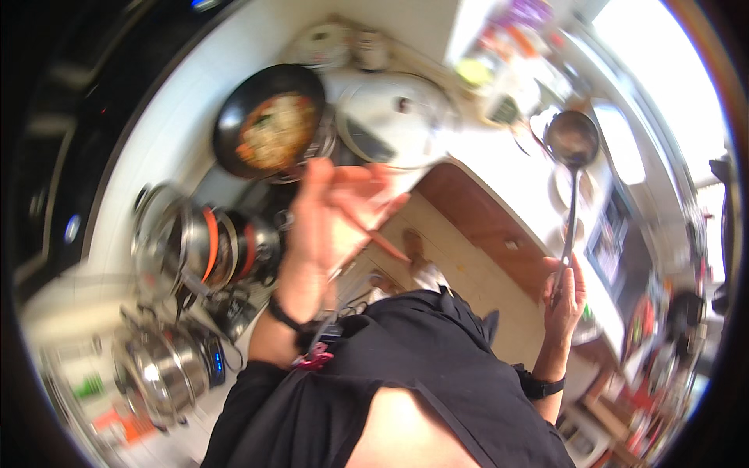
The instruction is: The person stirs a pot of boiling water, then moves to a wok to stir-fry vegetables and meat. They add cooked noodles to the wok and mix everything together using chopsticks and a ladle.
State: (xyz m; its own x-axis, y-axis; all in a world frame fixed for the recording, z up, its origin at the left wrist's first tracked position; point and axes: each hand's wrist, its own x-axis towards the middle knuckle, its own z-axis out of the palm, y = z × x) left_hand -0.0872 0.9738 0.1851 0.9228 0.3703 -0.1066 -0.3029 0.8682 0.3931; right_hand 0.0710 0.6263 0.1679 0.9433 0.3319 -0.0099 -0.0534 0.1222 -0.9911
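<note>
My right hand (564,295) grips the handle of a metal ladle (571,140), whose bowl is raised over the bright counter on the right. My left hand (345,216), blurred, is raised with its fingers apart, in front of the stove; nothing shows in it. Just beyond it, a black wok (231,131) holds cooked food (278,131) with pale pieces and orange-red bits. Right of the wok is a large round metal pot or pan with a lid (404,117).
Stacked pans and glass lids (205,245) stand at the left. Below them is a steel pot (164,371) beside a device with blue lights. A brown cabinet front (480,216) edges the counter (497,164). Jars (371,50) stand behind the stove.
</note>
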